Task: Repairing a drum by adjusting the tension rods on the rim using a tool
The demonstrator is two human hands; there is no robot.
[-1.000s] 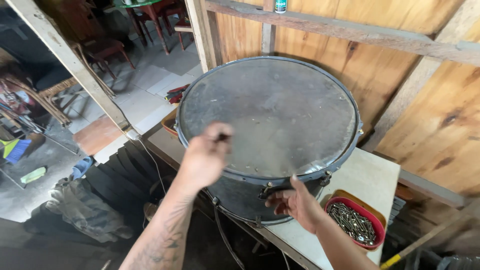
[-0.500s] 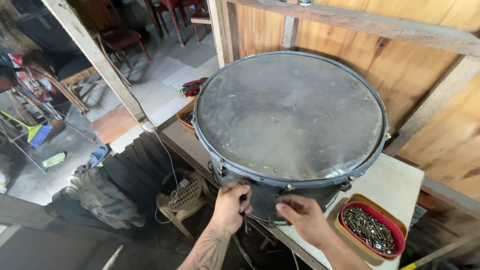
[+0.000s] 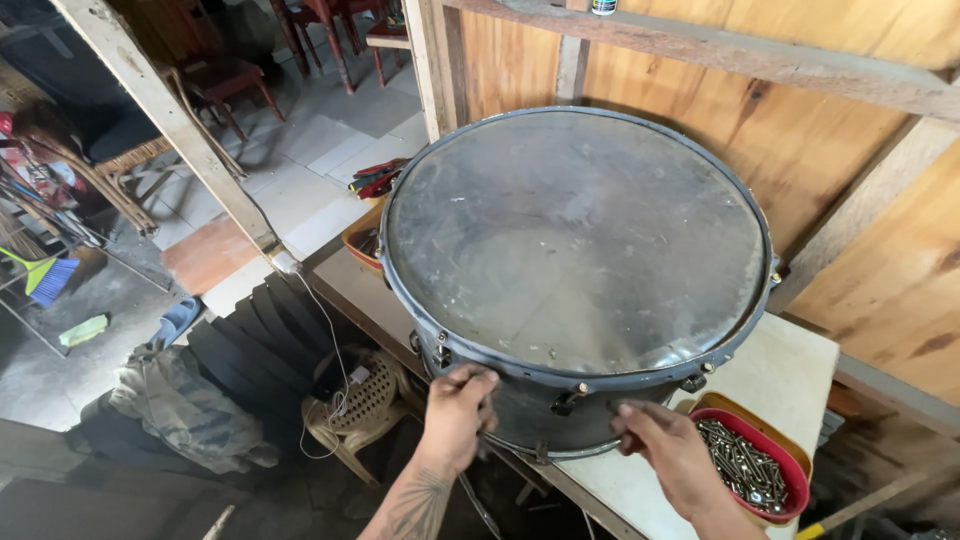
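Observation:
A large dark grey drum (image 3: pixel 575 235) with a scuffed, worn head lies flat on a white table (image 3: pixel 790 372). My left hand (image 3: pixel 455 412) is at the drum's near side just under the rim, fingers curled against the shell beside a metal lug (image 3: pixel 440 350). Whether it also holds a small tool is unclear. My right hand (image 3: pixel 668 452) is at the shell's lower near side, fingers spread and its tips touching the shell next to another lug (image 3: pixel 568 400).
A red bowl of screws (image 3: pixel 748 468) sits in an orange tray at the table's near right corner. An orange tray with red-handled tools (image 3: pixel 365 230) is behind the drum's left side. A plastic stool (image 3: pixel 358 402) and white cable are below left. Wooden plank walls stand behind and right.
My left hand has come down from above the drum head to the near side of the shell. My right hand has stayed at the shell's near side. The view has shifted closer.

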